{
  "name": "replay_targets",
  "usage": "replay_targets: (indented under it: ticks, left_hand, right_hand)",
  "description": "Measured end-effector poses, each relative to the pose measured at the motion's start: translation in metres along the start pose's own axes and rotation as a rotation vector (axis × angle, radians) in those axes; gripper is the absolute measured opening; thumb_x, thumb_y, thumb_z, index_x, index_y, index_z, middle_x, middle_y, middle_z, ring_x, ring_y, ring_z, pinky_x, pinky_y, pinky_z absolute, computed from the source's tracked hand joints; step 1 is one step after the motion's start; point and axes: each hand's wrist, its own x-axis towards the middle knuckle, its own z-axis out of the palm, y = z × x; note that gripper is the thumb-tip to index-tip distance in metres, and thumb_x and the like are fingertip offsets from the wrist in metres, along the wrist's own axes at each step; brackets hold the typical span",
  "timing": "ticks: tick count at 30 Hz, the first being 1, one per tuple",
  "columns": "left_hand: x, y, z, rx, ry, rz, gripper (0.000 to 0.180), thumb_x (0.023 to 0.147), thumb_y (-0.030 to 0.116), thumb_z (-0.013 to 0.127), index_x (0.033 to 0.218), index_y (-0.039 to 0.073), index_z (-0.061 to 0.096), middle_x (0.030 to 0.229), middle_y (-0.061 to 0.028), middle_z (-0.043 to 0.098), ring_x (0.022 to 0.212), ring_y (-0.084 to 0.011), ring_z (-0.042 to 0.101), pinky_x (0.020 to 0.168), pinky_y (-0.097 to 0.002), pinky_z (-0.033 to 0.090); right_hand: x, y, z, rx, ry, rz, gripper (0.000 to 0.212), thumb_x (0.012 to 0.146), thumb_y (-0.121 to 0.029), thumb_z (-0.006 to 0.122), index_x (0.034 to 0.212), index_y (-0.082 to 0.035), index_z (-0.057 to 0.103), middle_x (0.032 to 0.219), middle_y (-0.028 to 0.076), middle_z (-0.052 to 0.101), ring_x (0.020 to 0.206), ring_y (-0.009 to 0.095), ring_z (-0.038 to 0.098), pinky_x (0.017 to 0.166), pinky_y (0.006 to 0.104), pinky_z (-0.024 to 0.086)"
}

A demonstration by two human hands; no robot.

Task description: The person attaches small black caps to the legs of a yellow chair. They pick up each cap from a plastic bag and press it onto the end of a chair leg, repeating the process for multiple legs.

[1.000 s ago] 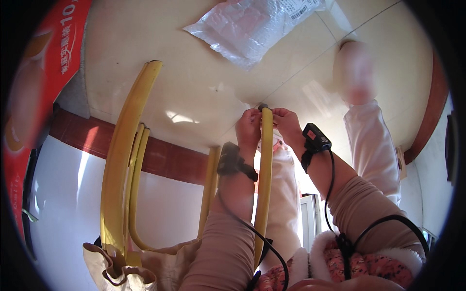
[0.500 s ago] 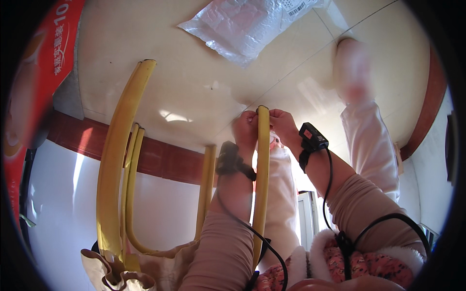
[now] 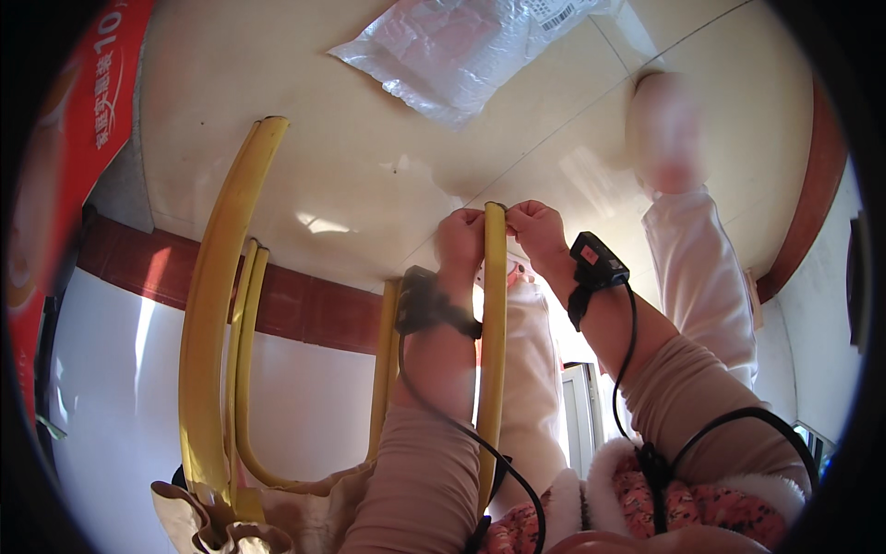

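And here's the floor (image 3: 277, 185), glossy beige tile, a thin dark joint (image 3: 554, 138) cutting diagonally across it and a second one meeting it up near the foot! Up top lies a clear plastic mailer (image 3: 443, 60), flat and crumpled, barcode label (image 3: 557, 13) at its upper right corner. Over on the right, the foot (image 3: 666, 129), blurred, is down on the tiles. Sunlight flashes bright left of centre, and there's one tiny dark speck (image 3: 395, 171)!

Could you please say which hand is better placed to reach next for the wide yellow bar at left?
Probably the left hand: it looks nearer; the right hand is across the narrow yellow bar.
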Motion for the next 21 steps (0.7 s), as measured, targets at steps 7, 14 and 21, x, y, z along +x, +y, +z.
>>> replay_targets:
  ticks: [7,14,21]
  left_hand:
    - [-0.01,0.002,-0.003,0.089,0.016,0.023,0.027,0.081,0.026,0.066,0.087,-0.001,0.067,0.075,-0.0101,0.069,0.066,-0.0164,0.065,0.062,-0.0297,0.05]
    - [-0.016,0.003,-0.003,-0.06,0.057,0.1,0.023,0.084,0.021,0.064,0.089,-0.002,0.065,0.078,-0.0107,0.069,0.068,-0.0152,0.065,0.062,-0.0283,0.05]
    - [-0.007,-0.006,0.005,-0.044,0.155,0.125,0.023,0.086,0.023,0.062,0.09,0.002,0.065,0.081,-0.0099,0.069,0.073,-0.0191,0.066,0.068,-0.0305,0.051]
  right_hand:
    - [-0.005,0.001,0.0,-0.052,0.043,-0.032,0.008,0.075,-0.008,0.064,0.074,0.0,0.061,0.063,0.002,0.058,0.056,0.007,0.05,0.05,0.0229,0.039]
    - [-0.008,0.002,0.002,-0.075,0.08,-0.122,0.008,0.076,-0.009,0.063,0.076,-0.001,0.061,0.063,0.0,0.058,0.057,0.007,0.049,0.05,0.0235,0.04]
    - [-0.019,-0.009,0.012,-0.275,0.151,-0.217,0.009,0.081,-0.011,0.06,0.081,-0.002,0.058,0.065,0.003,0.058,0.059,0.01,0.052,0.053,0.0271,0.044]
